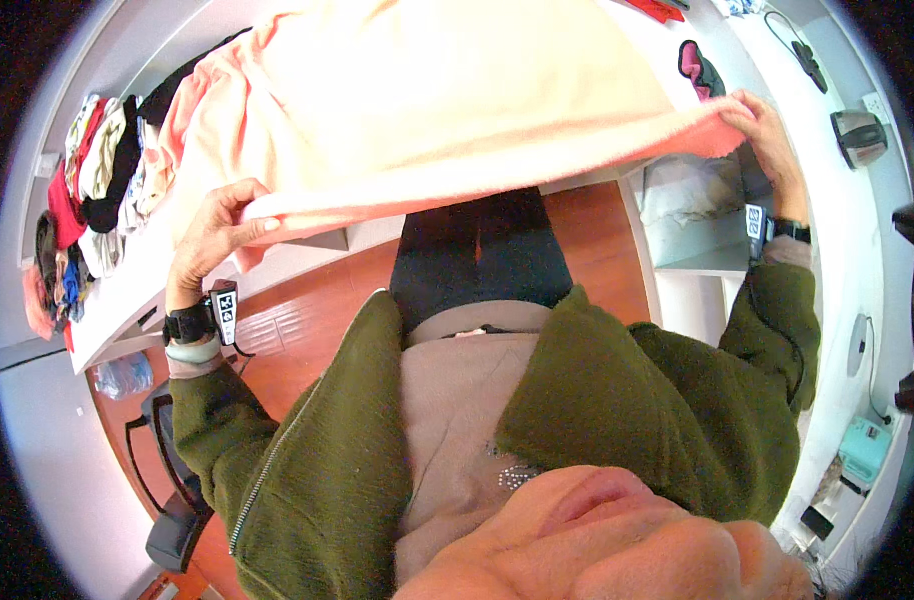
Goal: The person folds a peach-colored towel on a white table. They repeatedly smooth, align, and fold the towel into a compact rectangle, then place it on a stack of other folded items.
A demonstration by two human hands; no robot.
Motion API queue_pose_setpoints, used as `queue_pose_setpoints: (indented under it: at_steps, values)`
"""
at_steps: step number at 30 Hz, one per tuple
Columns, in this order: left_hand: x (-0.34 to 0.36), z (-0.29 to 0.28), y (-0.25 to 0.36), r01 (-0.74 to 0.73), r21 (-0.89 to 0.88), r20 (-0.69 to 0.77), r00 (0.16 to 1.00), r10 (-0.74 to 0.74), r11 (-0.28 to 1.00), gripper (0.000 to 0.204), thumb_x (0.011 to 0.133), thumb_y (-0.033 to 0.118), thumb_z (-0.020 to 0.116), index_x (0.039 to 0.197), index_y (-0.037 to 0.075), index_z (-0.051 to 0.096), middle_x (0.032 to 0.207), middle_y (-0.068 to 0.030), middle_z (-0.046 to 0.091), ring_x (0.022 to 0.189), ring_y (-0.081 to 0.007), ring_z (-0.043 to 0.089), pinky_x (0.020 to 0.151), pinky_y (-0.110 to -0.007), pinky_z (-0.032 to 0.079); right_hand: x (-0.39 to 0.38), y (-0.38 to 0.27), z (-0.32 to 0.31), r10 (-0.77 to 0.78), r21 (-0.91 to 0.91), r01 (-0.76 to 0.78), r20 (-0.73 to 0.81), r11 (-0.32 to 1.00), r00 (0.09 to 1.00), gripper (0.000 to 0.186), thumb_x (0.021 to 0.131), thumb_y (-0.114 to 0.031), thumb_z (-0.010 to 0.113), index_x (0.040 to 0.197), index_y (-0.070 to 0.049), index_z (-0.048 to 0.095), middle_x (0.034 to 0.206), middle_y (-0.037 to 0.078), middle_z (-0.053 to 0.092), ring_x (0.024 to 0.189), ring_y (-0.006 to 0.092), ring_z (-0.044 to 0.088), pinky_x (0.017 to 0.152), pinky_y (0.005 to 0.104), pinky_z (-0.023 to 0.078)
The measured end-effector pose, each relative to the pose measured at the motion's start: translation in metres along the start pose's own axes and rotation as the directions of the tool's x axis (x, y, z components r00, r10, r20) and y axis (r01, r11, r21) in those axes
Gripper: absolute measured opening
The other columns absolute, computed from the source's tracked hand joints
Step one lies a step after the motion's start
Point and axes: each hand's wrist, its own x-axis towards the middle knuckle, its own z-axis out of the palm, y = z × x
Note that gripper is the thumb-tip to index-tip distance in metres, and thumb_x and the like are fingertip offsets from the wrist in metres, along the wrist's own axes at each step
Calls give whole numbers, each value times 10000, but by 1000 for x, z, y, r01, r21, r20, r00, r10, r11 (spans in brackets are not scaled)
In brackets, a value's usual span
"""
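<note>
A large peach-coloured fleecy cloth (407, 110) spreads over the white surface before me, its far part washed out by bright light. My left hand (225, 228) pinches its near left corner between thumb and fingers. At the right, my right hand (762, 135) grips the other near corner, slightly raised. The near edge stretches between both hands, fairly taut and folded under along its length. Loose wrinkles gather in the cloth at the far left. Both wrists wear a black strap with a small tag-marked device.
Piled clothes (92, 190) lie along the left side. A pink and black item (694, 70) rests beyond my right hand. Right of me, a white counter (827, 230) carries a dark box-like object (859, 138) and a teal box (865, 450). A black chair (172, 480) stands lower left.
</note>
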Motion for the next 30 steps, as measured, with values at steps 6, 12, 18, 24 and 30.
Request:
queue_pose_setpoints:
  at_steps: [6,12,18,24,30]
  values:
    - [47,-61,-42,-27,-22,-267,964,20,999,168,909,191,701,996,54,660,925,66,609,873,-42,545,822,-205,437,111,9,45,-68,198,81,-69,977,995,343,899,-310,680,1134,-60,675,1048,13,650,960,103,581,837,230,444]
    - [101,-89,-79,-67,-215,-402,915,-26,974,118,962,180,628,990,67,647,923,65,589,858,-33,505,767,-190,408,201,51,73,-18,167,25,-46,986,999,387,890,-342,704,1187,-98,658,1079,19,651,1012,129,593,891,245,449]
    - [131,-91,-98,-26,-80,-305,952,0,996,95,895,53,666,970,72,613,868,60,577,805,-44,517,758,-199,412,243,82,93,-3,136,11,-59,991,998,454,876,-365,715,1229,-91,632,1147,57,654,1082,186,596,956,301,451]
    - [137,-84,-101,44,-53,-378,924,-61,998,145,847,13,680,952,69,597,829,69,530,764,-47,495,714,-197,407,256,69,112,37,244,38,-295,969,955,257,835,-107,732,1057,-9,650,938,67,691,831,138,620,761,294,509]
    - [145,-84,-94,180,28,-288,944,-165,983,92,864,23,650,900,73,582,767,79,471,686,-38,444,614,-183,364,255,73,123,28,336,97,-348,937,937,240,840,-57,704,1061,6,637,930,87,698,828,144,638,750,284,512]
